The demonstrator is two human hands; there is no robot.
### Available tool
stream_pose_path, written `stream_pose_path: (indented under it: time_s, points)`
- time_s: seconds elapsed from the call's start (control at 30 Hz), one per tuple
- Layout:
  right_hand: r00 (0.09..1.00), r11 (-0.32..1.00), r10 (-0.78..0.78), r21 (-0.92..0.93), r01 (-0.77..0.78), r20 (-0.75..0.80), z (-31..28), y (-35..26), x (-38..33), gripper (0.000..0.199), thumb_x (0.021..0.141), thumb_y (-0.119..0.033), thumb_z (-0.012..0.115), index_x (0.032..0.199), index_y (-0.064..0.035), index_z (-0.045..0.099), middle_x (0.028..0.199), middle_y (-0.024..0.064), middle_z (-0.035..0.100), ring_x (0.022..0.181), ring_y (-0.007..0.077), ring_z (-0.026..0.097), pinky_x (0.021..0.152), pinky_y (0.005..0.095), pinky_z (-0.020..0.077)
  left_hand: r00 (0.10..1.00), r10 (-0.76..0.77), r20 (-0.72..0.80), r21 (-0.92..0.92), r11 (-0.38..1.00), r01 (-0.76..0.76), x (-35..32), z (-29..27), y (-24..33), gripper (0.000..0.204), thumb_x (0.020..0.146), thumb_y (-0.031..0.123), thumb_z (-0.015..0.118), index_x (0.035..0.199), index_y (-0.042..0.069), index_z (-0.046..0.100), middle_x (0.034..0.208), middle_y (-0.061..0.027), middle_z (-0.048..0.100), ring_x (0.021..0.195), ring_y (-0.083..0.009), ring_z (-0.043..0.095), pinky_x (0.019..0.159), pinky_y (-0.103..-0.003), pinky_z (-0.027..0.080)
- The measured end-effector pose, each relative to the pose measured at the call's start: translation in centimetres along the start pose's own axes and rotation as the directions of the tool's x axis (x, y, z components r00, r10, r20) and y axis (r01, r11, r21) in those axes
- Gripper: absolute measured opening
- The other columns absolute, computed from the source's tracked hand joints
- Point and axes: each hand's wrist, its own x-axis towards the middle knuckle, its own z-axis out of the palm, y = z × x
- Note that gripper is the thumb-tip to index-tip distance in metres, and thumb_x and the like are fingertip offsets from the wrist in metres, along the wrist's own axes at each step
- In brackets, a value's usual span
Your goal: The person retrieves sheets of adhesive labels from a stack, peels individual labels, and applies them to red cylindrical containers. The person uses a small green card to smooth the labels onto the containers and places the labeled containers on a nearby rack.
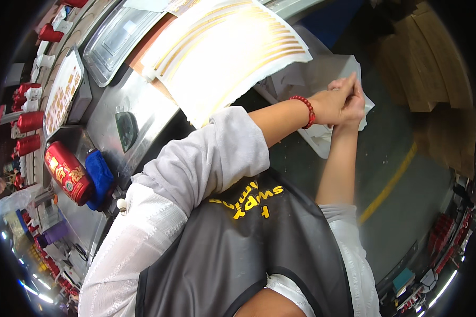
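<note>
My left hand (pixel 327 105), with a red bead bracelet (pixel 308 110) at the wrist, is closed against my right hand (pixel 355 109). The two hands press together at the upper right, palms facing, fingers folded over one another. Whatever might be between them is hidden. Below and behind them sits a whitish plastic bin (pixel 318 146) with pale sheets (pixel 344 66) in it. Left of the hands, a stack of white sheets with golden-brown stripes (pixel 217 58) lies on the metal table and overhangs its edge.
On the metal table (pixel 103 113) are a clear plastic tray (pixel 124 34), a dark green piece (pixel 126 130), a red can (pixel 69 173) and a blue cloth (pixel 99 179). Red thread spools (pixel 29 121) line the far left. Cardboard boxes (pixel 428 58) stand right, beyond a yellow floor line (pixel 388 185).
</note>
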Motion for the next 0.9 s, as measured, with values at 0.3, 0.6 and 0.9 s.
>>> stream_pose_path:
  time_s: [0.3,0.6,0.9]
  points:
    - [0.981,0.995,0.067,0.086,-0.052,-0.184,0.5,0.4,1.9,0.043,0.105,-0.046,0.038,0.086,-0.0091,0.049,0.082,0.0088,0.055,0.074,0.0243,0.056,0.068,0.0323,0.0504,0.926,-0.339,0.169,-0.773,0.537,0.338,1.6,-2.0,4.0,0.100,0.098,0.063,0.045,0.153,0.021,-0.028,0.154,-0.0159,0.027,0.058,-0.0141,0.056,0.056,-0.027,0.048]
    - [0.999,0.991,0.049,-0.125,-0.050,-0.009,-0.6,-0.6,2.1,0.042,0.106,-0.043,0.037,0.081,-0.0124,0.051,0.068,0.0031,0.050,0.060,0.0169,0.050,0.055,0.0293,0.0438,0.928,-0.310,0.206,-0.744,0.566,0.355,1.2,-2.5,2.9,0.103,0.097,0.065,0.044,0.153,0.016,-0.028,0.145,-0.0239,0.040,0.054,-0.0130,0.055,0.054,-0.028,0.048]
    - [0.978,0.643,0.197,-0.744,-0.178,-0.064,-6.7,-1.1,5.1,0.043,0.095,-0.048,0.056,0.109,-0.0084,0.063,0.107,0.0062,0.066,0.108,0.0254,0.061,0.090,0.0442,0.0489,0.942,-0.334,-0.015,-0.192,0.926,0.325,-2.3,-1.5,5.1,0.098,0.095,0.038,0.059,0.155,0.002,-0.010,0.105,-0.0294,0.067,0.070,-0.0352,0.070,0.070,-0.040,0.056]
